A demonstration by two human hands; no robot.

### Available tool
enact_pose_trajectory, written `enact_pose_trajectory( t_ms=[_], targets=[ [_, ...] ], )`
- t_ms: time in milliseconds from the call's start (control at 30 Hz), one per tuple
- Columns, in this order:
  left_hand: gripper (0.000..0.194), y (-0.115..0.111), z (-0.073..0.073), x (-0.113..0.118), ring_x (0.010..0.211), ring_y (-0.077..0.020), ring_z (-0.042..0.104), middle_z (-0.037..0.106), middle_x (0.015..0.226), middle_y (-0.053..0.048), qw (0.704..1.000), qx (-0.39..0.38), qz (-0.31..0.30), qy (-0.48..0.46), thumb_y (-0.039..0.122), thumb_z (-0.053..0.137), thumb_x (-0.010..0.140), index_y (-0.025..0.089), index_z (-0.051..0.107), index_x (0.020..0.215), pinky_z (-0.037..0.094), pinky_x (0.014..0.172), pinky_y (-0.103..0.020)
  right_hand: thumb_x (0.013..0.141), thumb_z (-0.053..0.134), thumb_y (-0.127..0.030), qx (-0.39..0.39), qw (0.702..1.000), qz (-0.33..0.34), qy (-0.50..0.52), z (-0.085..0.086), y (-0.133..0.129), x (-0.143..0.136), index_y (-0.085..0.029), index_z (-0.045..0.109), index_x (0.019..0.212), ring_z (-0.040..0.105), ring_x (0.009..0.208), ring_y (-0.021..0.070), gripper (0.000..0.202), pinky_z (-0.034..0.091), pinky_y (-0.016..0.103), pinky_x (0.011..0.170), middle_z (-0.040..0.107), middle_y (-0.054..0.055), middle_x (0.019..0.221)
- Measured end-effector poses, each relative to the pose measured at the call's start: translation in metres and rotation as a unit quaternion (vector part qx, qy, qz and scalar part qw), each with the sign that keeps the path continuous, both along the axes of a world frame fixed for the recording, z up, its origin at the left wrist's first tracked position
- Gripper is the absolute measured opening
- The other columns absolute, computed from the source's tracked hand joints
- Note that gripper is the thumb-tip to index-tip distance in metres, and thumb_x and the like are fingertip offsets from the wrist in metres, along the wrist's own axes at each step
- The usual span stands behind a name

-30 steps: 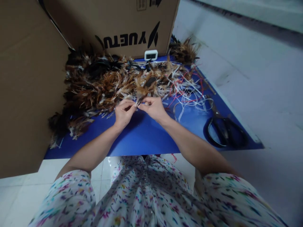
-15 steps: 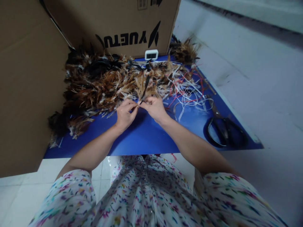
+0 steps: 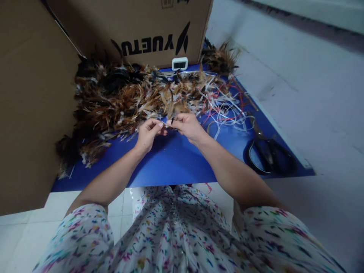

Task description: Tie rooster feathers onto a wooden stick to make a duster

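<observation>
In a pinch of thumb and fingers, my right hand (image 3: 187, 127) holds a small brown feather (image 3: 178, 109); its vane rises behind the fingers. A dark bit shows at the thumb tip. Close by on the left, my left hand (image 3: 149, 133) pinches the thin pale end of the feather, which spans the small gap between the two hands. Just beyond both hands lies a wide heap of brown and black feathers (image 3: 122, 94). The fingers hide much of what is held.
Tangled white and red strips (image 3: 224, 110) lie right of the heap. Black-handled scissors (image 3: 269, 153) rest near the right edge of the blue tabletop (image 3: 170, 167). Cardboard boxes (image 3: 93, 22) stand behind and left. A small white digital display (image 3: 179, 63) leans at the back.
My left hand has drawn slightly apart from my right, and a pale quill now shows between them. The dark feather that stood up from my right hand no longer stands out. The view shifted slightly.
</observation>
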State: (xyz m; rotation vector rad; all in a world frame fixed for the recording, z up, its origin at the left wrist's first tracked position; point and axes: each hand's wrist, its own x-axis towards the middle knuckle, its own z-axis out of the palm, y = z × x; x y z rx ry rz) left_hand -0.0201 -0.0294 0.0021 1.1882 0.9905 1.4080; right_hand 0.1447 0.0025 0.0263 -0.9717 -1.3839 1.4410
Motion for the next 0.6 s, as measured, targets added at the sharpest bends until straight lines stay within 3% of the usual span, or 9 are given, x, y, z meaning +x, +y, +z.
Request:
enact_pose_trajectory(
  t_ms=[200, 400, 600],
  targets=[
    [0.054, -0.004, 0.007, 0.002, 0.059, -0.0122, 0.069, 0.072, 0.075, 0.0, 0.994, -0.072, -0.067, -0.051, 0.059, 0.082, 0.07, 0.019, 0.057, 0.097, 0.059, 0.059, -0.027, 0.051, 0.088, -0.053, -0.011, 1.0, 0.011, 0.014, 0.004, -0.001, 0.001, -0.017, 0.053, 0.056, 0.039, 0.053, 0.0059, 0.05, 0.026, 0.022, 0.049, 0.046, -0.005, 0.052],
    [0.05, -0.004, 0.006, 0.002, 0.047, -0.007, 0.059, 0.069, 0.067, 0.0, 0.994, -0.076, -0.074, -0.024, 0.054, 0.088, 0.064, 0.016, 0.059, 0.079, 0.051, 0.048, -0.02, 0.055, 0.086, -0.056, -0.002, 0.999, 0.042, -0.003, 0.003, -0.002, 0.002, -0.016, 0.055, 0.058, 0.04, 0.054, 0.0059, 0.05, 0.027, 0.022, 0.05, 0.05, -0.004, 0.054],
    [0.046, 0.001, -0.003, 0.0, 0.042, -0.0065, 0.053, 0.063, 0.06, 0.004, 0.999, -0.008, -0.047, 0.001, 0.054, 0.085, 0.068, 0.018, 0.057, 0.075, 0.045, 0.042, -0.02, 0.051, 0.088, -0.055, -0.026, 0.999, 0.044, -0.017, 0.004, -0.004, 0.002, -0.016, 0.057, 0.059, 0.033, 0.052, 0.0043, 0.05, 0.023, 0.022, 0.05, 0.044, -0.008, 0.051]
  ],
)
